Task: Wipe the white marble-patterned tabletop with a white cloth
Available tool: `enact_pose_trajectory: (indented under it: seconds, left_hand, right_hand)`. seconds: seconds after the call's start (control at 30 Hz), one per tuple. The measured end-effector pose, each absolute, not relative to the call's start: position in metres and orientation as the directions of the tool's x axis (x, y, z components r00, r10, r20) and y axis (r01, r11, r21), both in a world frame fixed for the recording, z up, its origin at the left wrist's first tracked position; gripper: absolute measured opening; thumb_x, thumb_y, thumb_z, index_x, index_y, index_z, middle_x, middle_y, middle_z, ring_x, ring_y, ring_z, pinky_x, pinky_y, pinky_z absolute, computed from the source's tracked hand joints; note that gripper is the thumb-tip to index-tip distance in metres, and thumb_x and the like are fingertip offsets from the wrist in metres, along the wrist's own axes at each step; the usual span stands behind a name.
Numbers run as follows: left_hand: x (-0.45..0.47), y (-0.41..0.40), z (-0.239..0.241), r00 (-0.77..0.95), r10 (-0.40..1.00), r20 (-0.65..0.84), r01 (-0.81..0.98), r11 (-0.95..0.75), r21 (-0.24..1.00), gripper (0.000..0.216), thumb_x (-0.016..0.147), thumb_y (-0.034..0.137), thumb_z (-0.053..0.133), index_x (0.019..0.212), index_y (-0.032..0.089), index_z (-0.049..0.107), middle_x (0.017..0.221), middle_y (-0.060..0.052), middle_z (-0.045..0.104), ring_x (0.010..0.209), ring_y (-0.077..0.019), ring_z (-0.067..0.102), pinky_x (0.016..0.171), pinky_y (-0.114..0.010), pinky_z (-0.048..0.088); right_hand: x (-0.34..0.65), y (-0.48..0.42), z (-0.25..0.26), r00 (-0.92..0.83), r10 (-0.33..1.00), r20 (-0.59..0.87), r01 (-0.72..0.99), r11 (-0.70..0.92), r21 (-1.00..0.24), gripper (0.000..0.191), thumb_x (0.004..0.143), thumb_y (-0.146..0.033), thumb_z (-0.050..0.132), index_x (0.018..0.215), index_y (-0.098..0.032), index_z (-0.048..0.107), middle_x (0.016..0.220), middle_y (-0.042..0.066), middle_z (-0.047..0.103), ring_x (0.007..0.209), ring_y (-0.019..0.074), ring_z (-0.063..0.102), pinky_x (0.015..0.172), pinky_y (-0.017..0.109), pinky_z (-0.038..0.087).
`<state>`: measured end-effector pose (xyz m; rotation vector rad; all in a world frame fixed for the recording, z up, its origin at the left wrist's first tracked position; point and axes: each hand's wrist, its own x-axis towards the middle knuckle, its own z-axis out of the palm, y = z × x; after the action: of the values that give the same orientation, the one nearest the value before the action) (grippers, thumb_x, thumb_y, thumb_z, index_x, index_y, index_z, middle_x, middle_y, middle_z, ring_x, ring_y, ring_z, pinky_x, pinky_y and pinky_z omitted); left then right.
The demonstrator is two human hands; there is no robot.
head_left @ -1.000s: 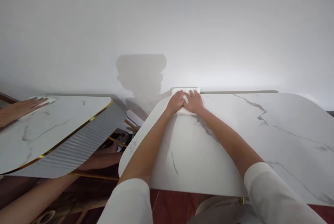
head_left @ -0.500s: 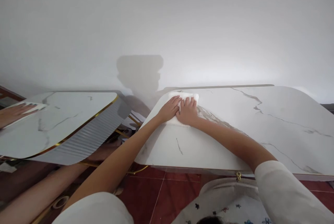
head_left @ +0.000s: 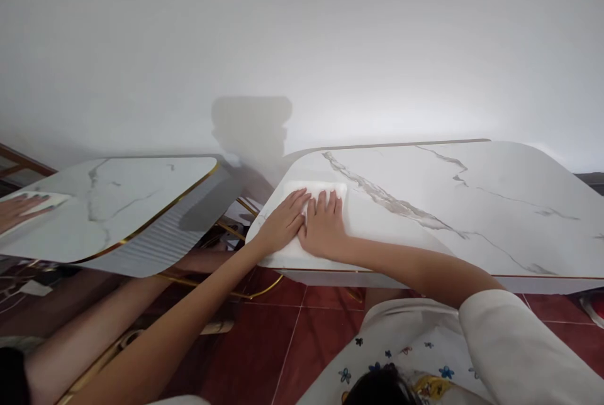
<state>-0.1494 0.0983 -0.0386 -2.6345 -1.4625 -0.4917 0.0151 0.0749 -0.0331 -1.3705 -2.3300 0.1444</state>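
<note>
A folded white cloth [head_left: 325,187] lies flat near the left end of a white marble-patterned table [head_left: 495,210]. My left hand [head_left: 284,221] rests flat on its left part, fingers stretched out. Beside it, my right hand [head_left: 324,224] presses on the cloth with fingers spread, the two thumbs close together. Both palms hide much of the cloth, whose near part reaches close to the table's front edge.
To the left stands a second marble-patterned table [head_left: 132,204] with gold trim and a ribbed grey side. Another person's hand [head_left: 21,210] lies there on a white cloth [head_left: 51,202]. A white wall [head_left: 377,46] rises behind both tables. Red floor tiles [head_left: 264,342] show below.
Both my hands and the cloth under them have slid toward me and slightly left, from the table's far edge to near its front. The other person's hand has shifted left.
</note>
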Motion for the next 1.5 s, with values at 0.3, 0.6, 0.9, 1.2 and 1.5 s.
enact_pose_trajectory:
  seconds: [0.3,0.6,0.9,1.2,1.5]
  left_hand:
    - [-0.102,0.084,-0.042,0.457,0.822,0.34,0.872,-0.49,0.01,0.049,0.084,0.02,0.03,0.132,0.013,0.037,0.14,-0.013,0.042,0.136,-0.0253,0.03,0.113,-0.048,0.027]
    - [-0.065,0.144,-0.047,0.39,0.838,0.381,0.899,-0.436,0.039,0.046,0.084,0.02,0.031,0.127,0.009,0.044,0.137,-0.015,0.046,0.133,-0.0264,0.034,0.112,-0.046,0.027]
    - [-0.073,0.247,-0.041,0.268,0.875,0.403,0.886,-0.389,0.253,0.044,0.08,0.023,0.037,0.121,0.015,0.05,0.134,-0.011,0.05,0.128,-0.0221,0.042,0.109,-0.039,0.033]
    - [-0.084,0.316,-0.044,0.217,0.89,0.401,0.914,-0.329,0.237,0.042,0.081,0.021,0.035,0.12,0.015,0.05,0.129,-0.011,0.054,0.124,-0.0232,0.045,0.106,-0.039,0.036]
    - [-0.042,0.333,-0.052,0.284,0.856,0.432,0.914,-0.377,0.148,0.041,0.081,0.016,0.035,0.119,0.015,0.05,0.127,-0.011,0.054,0.124,-0.0241,0.044,0.107,-0.04,0.034]
  right_hand:
    - [0.056,0.06,-0.035,-0.454,0.831,0.322,0.795,0.54,-0.274,0.063,0.089,-0.035,0.041,0.14,0.001,0.036,0.147,0.028,0.027,0.136,0.0427,0.021,0.108,0.057,0.014]
    - [0.09,0.125,-0.035,-0.484,0.824,0.295,0.814,0.548,-0.192,0.059,0.089,-0.036,0.039,0.14,-0.006,0.038,0.148,0.021,0.031,0.136,0.0409,0.023,0.107,0.053,0.018]
    - [0.081,0.228,-0.034,-0.46,0.841,0.283,0.829,0.522,-0.202,0.058,0.091,-0.041,0.035,0.139,-0.009,0.039,0.146,0.018,0.035,0.137,0.039,0.02,0.107,0.05,0.018]
    - [0.063,0.291,-0.032,-0.426,0.86,0.28,0.85,0.487,-0.2,0.056,0.091,-0.038,0.033,0.14,-0.011,0.037,0.147,0.016,0.034,0.137,0.0362,0.022,0.108,0.049,0.018]
    - [0.106,0.307,-0.039,-0.413,0.868,0.275,0.857,0.473,-0.205,0.059,0.09,-0.043,0.034,0.143,-0.016,0.036,0.15,0.011,0.032,0.138,0.0334,0.022,0.109,0.045,0.018]
